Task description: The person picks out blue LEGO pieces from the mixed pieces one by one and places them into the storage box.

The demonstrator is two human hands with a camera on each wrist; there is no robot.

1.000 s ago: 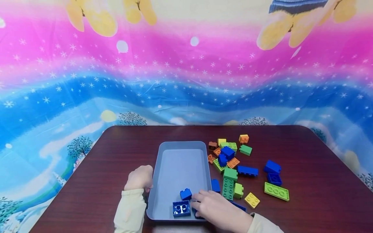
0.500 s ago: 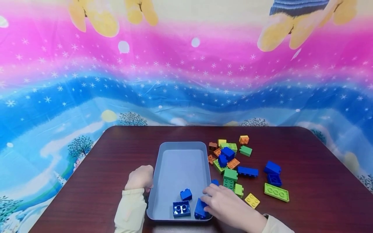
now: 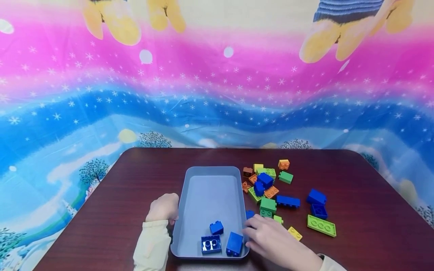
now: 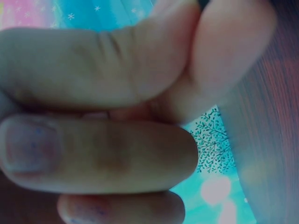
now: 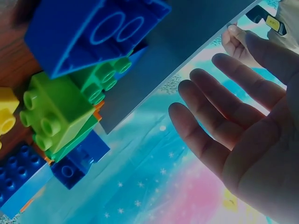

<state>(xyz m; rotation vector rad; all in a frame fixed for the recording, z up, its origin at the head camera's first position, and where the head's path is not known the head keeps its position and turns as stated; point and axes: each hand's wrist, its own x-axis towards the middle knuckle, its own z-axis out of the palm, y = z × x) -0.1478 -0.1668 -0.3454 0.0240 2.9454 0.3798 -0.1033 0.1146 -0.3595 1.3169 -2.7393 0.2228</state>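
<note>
My left hand (image 3: 163,207) holds the left rim of a grey tray (image 3: 213,195); in the left wrist view its fingers (image 4: 112,154) are curled. In the tray's near end lie three blue toy bricks: a small one (image 3: 216,227), one turned underside up (image 3: 211,244) and a larger one (image 3: 234,244) by the right wall. My right hand (image 3: 271,239) hovers at the tray's right rim, holding nothing; its fingers are spread and loosely bent in the right wrist view. Just past its fingertips, a blue brick (image 3: 249,214) is partly hidden beside the tray.
Right of the tray is a loose heap of bricks, among them a green one (image 3: 268,205), a long blue one (image 3: 288,201) and a yellow one (image 3: 295,233). Farther right lie a blue brick (image 3: 317,196) and a lime plate brick (image 3: 321,226). A printed cloth hangs behind the table (image 3: 112,226).
My right hand has let go of the larger blue brick inside the tray and moved right, out over the rim. My left hand stays at the tray's left side.
</note>
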